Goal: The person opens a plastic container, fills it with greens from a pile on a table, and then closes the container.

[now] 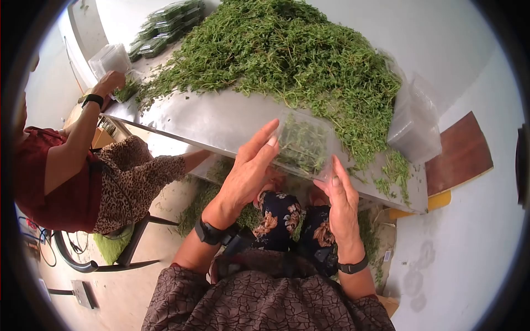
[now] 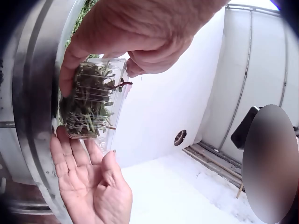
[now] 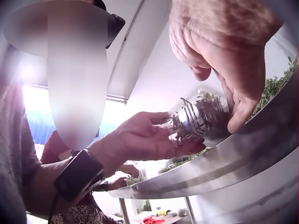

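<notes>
Low in the middle of the head view I have my left hand and my right hand either side of a clear plastic container packed with green herb sprigs, which sits at the near edge of the steel table. My left hand has its fingers stretched nearly straight along the container's left side, and in the left wrist view the thumb and fingers curl over its top end, so it grips the box there. My right hand is flat and relaxed, fingers extended, its fingertips touching the container's lower right edge; in the left wrist view its open palm faces up just below the box, holding nothing. In the right wrist view the container lies tilted on the table rim between both hands. Behind it, filling the upper centre of the head view, is a big pile of loose herbs. At the right edge stands a stack of empty clear containers, and at the upper left lie filled packs. On the left a second person sits reaching to the table.
</notes>
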Tool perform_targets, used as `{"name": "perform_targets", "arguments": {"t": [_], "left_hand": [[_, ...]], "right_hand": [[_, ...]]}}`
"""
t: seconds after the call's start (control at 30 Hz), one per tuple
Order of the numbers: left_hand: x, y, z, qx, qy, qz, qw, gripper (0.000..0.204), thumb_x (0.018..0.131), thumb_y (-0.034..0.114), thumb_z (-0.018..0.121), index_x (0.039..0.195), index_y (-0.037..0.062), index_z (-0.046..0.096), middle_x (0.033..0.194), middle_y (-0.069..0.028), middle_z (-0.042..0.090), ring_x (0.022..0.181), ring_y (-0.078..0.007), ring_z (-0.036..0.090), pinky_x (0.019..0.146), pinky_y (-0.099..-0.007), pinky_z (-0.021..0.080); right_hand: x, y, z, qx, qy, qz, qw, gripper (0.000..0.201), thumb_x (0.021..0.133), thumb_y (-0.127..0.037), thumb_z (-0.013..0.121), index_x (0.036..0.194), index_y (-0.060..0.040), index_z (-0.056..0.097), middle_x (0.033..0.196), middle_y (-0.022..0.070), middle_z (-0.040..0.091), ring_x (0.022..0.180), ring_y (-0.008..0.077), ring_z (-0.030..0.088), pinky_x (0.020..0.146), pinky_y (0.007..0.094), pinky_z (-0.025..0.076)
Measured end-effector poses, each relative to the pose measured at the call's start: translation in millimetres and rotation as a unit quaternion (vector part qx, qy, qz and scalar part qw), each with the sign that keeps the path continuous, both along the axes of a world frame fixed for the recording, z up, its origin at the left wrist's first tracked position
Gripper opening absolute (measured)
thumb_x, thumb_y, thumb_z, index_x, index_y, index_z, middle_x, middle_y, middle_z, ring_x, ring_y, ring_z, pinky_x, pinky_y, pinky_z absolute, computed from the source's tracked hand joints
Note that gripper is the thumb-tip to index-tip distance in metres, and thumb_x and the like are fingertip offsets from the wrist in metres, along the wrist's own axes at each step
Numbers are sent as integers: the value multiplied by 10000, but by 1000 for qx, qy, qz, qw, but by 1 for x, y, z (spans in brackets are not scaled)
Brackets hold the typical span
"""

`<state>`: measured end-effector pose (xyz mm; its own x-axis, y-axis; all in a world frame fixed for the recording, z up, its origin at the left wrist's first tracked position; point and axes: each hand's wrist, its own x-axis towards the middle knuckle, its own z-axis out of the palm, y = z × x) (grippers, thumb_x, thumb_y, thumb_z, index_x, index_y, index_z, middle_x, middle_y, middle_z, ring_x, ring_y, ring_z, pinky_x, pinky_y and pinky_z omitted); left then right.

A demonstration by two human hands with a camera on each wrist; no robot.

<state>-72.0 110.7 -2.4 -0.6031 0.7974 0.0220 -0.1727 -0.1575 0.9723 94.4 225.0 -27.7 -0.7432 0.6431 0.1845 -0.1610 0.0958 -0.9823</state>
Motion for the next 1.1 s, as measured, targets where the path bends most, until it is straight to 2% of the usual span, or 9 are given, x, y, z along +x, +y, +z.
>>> {"name": "perform_targets", "arguments": {"t": [0.07,0.13,0.27,0.33,0.47,0.63,0.73,0.83,1.1], "left_hand": [[-1,3,-5,49,-35,1,998,478,1009,239,445,1446,65,363,1285,-92,516,1035,-149,561,842,-290,489],[-4,5,-10,24,25,33,999,518,983,326,476,1424,65,403,1135,-82,578,732,-63,475,646,-237,438],[-6,11,-16,63,36,39,997,512,983,327,482,1422,73,410,1148,-73,574,773,-63,467,661,-236,437],[-6,4,-7,-30,18,5,999,512,981,316,491,1424,74,407,1135,-69,574,858,-89,484,709,-234,444],[3,13,-14,30,13,16,999,538,979,320,500,1442,76,373,1190,-105,551,912,-119,509,745,-238,453],[21,22,-25,140,-133,75,978,651,974,254,532,1490,35,202,1420,-191,350,1107,-176,507,863,-296,469],[28,21,-25,106,-87,89,987,672,974,213,536,1486,-2,158,1436,-183,324,1150,-184,487,908,-310,452],[35,21,-25,130,-66,100,984,664,978,205,527,1478,-25,155,1434,-182,329,1149,-189,489,922,-311,444],[43,23,-24,120,5,117,986,618,985,202,503,1461,-31,185,1415,-162,367,1119,-177,510,848,-273,471]], "right_hand": [[2,1,-1,8,-5,-2,1000,541,1025,-327,398,1434,20,327,1446,204,387,1288,282,447,1050,396,406],[2,1,0,-7,-13,-9,1000,511,1022,-287,420,1425,20,348,1419,205,425,1233,280,503,1012,385,438],[-5,1,6,94,4,-66,993,511,973,-237,538,1398,10,401,1399,225,442,1226,328,507,989,410,443],[-7,4,15,444,-60,-154,881,528,854,-159,680,1321,2,496,1368,242,465,1194,376,516,976,441,438],[-21,-13,31,582,-40,-175,793,438,693,-53,749,1116,-20,639,1263,192,553,1060,353,566,897,427,461],[-20,-30,25,543,5,-216,812,261,695,-37,755,934,-18,652,922,96,651,803,287,600,698,384,488],[-21,-36,11,408,-40,-171,896,232,733,-58,755,923,8,639,780,97,654,677,258,609,609,349,496],[-25,-32,2,362,-37,-173,915,176,799,-1,701,953,58,639,793,102,657,672,132,638,623,262,533],[-31,-39,1,179,-36,-105,978,134,893,-26,603,973,75,637,817,47,688,730,69,624,661,226,507]]}}
